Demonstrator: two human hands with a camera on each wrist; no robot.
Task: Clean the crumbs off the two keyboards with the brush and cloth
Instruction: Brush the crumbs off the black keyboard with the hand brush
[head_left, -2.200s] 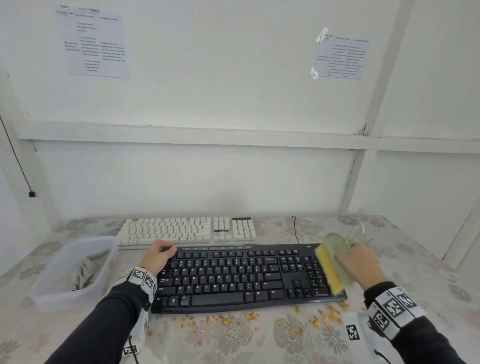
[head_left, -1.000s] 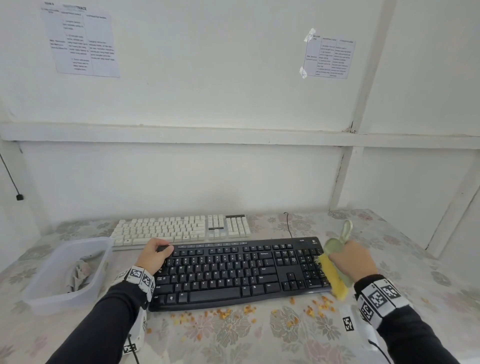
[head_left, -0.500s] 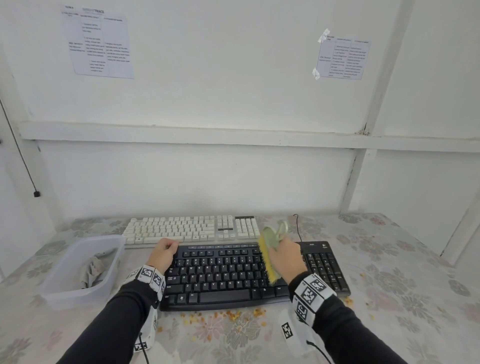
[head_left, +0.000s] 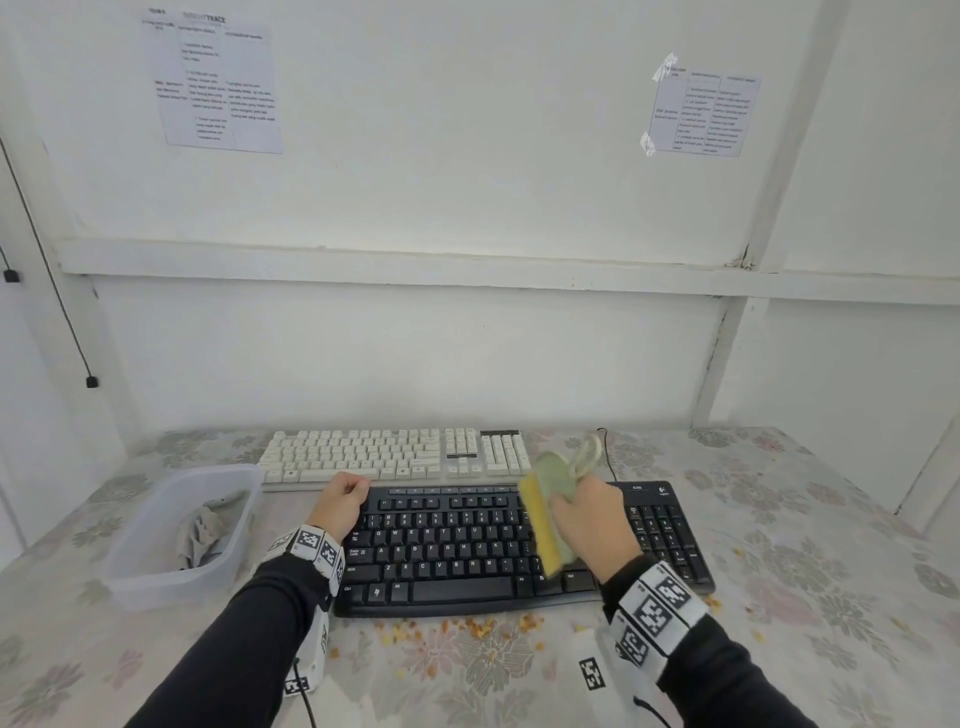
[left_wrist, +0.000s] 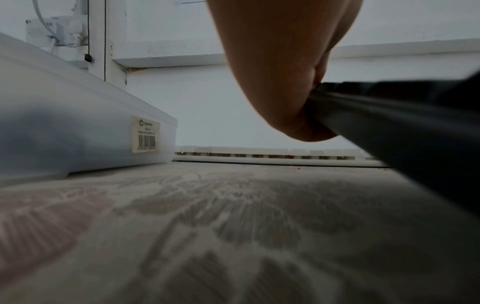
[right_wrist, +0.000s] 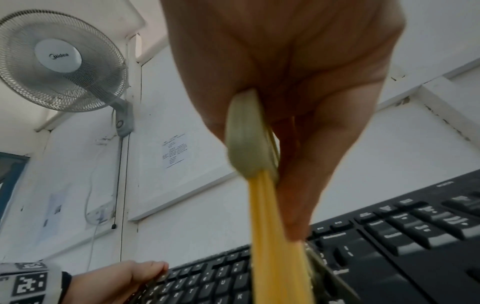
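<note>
On the floral tablecloth (head_left: 831, 571), your right hand (head_left: 592, 525) grips the brush (head_left: 545, 514), its yellow bristles over the black keyboard's (head_left: 447, 551) right-centre keys. Your left hand (head_left: 340, 501) curls round that keyboard's far-left corner. The white keyboard (head_left: 395, 454) lies just behind; crumbs (head_left: 467, 629) litter the front. The clear plastic tub (head_left: 156, 577) at left holds a crumpled grey cloth (head_left: 200, 535).

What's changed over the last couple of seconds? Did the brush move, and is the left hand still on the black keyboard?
The right hand has carried the brush from the black keyboard's right end leftward, to the right part of the letter keys. The left hand still holds the keyboard's top-left corner. Both keyboards, the crumbs in front and the plastic bin with the cloth are unmoved.
</note>
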